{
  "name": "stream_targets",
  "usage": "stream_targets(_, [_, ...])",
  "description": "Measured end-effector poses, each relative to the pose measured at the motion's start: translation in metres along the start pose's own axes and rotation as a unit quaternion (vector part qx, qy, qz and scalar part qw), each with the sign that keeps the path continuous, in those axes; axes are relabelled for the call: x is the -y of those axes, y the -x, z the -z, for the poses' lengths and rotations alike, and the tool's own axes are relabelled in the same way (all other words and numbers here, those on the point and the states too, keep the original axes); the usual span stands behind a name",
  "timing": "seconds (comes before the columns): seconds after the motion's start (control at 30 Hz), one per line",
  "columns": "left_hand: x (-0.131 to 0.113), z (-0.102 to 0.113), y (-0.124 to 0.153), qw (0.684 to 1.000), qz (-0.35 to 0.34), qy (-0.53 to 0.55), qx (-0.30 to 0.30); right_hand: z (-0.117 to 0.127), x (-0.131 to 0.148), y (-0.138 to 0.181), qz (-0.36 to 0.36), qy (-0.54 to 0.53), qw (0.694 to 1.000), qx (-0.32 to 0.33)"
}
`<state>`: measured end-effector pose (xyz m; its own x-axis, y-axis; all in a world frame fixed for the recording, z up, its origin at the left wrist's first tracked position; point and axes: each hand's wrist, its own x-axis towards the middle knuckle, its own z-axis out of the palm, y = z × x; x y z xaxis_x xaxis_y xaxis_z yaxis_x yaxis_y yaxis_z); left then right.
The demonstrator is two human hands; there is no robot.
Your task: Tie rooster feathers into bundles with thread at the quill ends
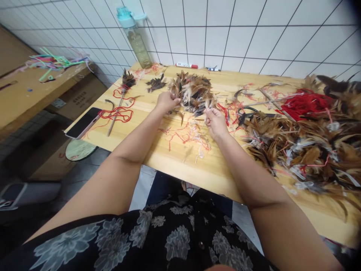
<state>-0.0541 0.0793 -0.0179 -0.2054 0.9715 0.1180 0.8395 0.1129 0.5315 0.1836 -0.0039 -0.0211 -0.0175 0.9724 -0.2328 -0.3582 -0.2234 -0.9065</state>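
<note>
A pile of brown, cream and black feathers point(197, 92) lies on the wooden table between my two hands. At its left edge is my left hand point(167, 101), its fingers curled in together; whatever they grip is hidden. On the near right side of the pile, my right hand point(216, 119) pinches a pale feather point(208, 104) between thumb and fingertips. Red and white thread scraps point(191, 135) are scattered below the hands. To the left rests a thin stick point(115, 118) with dark feathers at its far end and red string point(122, 114) looped over it.
A large feather heap point(313, 146) and a red string bundle point(306, 105) cover the right side, near dark-handled scissors point(252, 112). A phone point(83, 123) lies at the left edge. A water bottle point(138, 45) and a marker point(186, 66) are by the tiled wall.
</note>
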Motion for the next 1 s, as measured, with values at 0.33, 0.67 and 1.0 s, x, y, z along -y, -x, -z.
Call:
stream_targets(0.33, [-0.001,0.003,0.012,0.946,0.063,0.305,-0.087,0.006,-0.017,-0.013,0.024,0.014,1.0,0.007])
stream_targets(0.67, [-0.009,0.009,0.034,0.794,0.037,0.598,0.107,0.016,-0.031,-0.017,0.136,0.106,0.985,0.008])
stream_targets(1.0, [-0.048,-0.008,0.079,0.809,0.011,0.537,0.238,0.012,-0.032,-0.012,0.115,0.106,0.988,0.005])
